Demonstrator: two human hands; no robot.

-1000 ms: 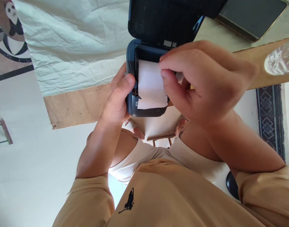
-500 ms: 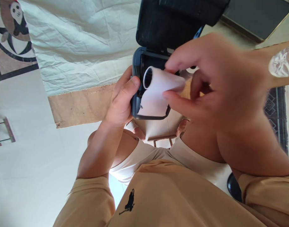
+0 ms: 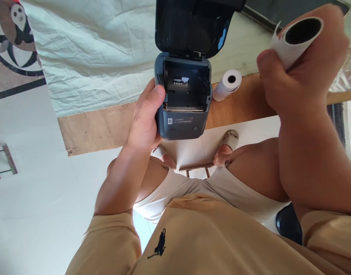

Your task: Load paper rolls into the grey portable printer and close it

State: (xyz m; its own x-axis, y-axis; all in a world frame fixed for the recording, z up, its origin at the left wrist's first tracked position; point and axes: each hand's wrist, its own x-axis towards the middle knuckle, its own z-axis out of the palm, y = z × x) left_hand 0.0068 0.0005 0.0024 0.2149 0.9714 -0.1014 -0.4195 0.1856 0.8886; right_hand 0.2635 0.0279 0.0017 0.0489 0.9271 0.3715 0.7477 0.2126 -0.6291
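Observation:
A dark blue portable printer (image 3: 182, 128) is held at its left side by my left hand (image 3: 147, 114), the thumb on its edge. Its black lid (image 3: 189, 30) stands open, and the inner compartment shows no roll. On the right, my right hand (image 3: 301, 72) is wrapped round a white paper roll (image 3: 291, 53) with a dark hollow core and a loose paper end sticking up. Another white paper roll (image 3: 221, 89) with a small core rests near the wooden table edge, just right of the printer, touched by neither hand.
A pale green cloth (image 3: 103, 57) covers much of the wooden table (image 3: 98, 130). At the top right lies a dark tray-like object (image 3: 267, 11), and crumpled clear plastic (image 3: 347, 74) is at the right edge. My legs are below the table edge.
My right hand has lifted the paper roll out of the printer and carried it up and right. The compartment and the second roll have come into view.

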